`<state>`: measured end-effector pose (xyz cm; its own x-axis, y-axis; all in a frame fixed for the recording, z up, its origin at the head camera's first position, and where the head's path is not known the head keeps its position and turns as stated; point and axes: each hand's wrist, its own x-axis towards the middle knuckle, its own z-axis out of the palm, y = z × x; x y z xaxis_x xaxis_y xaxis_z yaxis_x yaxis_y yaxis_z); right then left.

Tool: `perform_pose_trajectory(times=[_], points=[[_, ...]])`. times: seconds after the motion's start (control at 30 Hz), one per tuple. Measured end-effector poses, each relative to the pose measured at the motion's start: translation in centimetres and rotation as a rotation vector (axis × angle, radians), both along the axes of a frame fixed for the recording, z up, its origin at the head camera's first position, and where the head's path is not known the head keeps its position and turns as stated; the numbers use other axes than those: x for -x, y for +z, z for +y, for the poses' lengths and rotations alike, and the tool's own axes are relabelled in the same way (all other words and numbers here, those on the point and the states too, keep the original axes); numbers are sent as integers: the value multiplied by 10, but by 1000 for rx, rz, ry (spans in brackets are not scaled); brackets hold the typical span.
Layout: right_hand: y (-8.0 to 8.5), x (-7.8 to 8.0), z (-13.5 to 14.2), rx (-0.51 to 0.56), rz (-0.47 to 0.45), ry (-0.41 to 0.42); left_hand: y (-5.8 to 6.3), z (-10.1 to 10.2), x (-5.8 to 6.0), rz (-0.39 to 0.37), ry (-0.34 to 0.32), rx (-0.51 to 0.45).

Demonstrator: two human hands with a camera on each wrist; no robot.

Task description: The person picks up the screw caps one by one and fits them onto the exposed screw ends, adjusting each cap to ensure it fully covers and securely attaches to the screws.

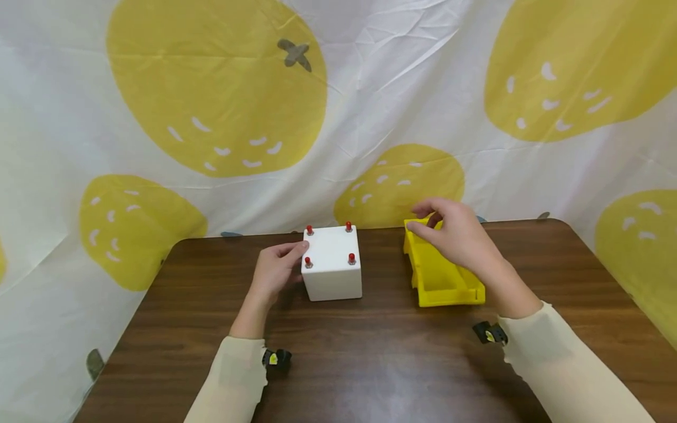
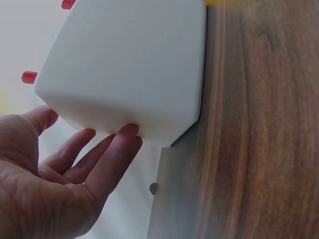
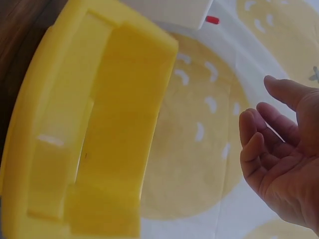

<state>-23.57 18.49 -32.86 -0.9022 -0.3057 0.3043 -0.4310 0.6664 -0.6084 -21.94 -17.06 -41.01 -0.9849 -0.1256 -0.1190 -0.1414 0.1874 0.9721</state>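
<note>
A white box (image 1: 331, 249) stands on the table, with red-capped pegs (image 1: 351, 258) at the corners of its top. Against its left side rests my left hand (image 1: 276, 267), thumb at the top edge and fingertips touching the side face. In the left wrist view those fingers (image 2: 112, 159) are only slightly bent against the white wall. My right hand (image 1: 457, 235) hovers over the far part of a yellow bin (image 1: 449, 296), holding nothing. The right wrist view shows its fingers (image 3: 269, 144) loosely curled, the thumb apart from them. The bin's visible inside (image 3: 119, 129) is bare yellow plastic.
The brown wooden table (image 1: 344, 364) carries the box and the bin, with a gap between them. Behind its far edge hangs a white cloth (image 1: 359, 117) printed with large yellow fruit. Dark wrist cameras (image 1: 277, 358) are strapped at both sleeves.
</note>
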Motion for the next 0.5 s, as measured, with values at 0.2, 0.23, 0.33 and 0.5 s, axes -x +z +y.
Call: perform_pose_trajectory(times=[0.2,0.23,0.33,0.5], points=[[-3,-3,15,-40,44,-12,2,-1,-1,0,2,13],[-4,-3,17,-48,51,-16,3,-2,-1,1,5,18],[-5,-4,23,-69,67,-25,4,-2,-3,4,10,38],[-8,-6,33,-94,61,-33,3,-5,-2,1,14,40]])
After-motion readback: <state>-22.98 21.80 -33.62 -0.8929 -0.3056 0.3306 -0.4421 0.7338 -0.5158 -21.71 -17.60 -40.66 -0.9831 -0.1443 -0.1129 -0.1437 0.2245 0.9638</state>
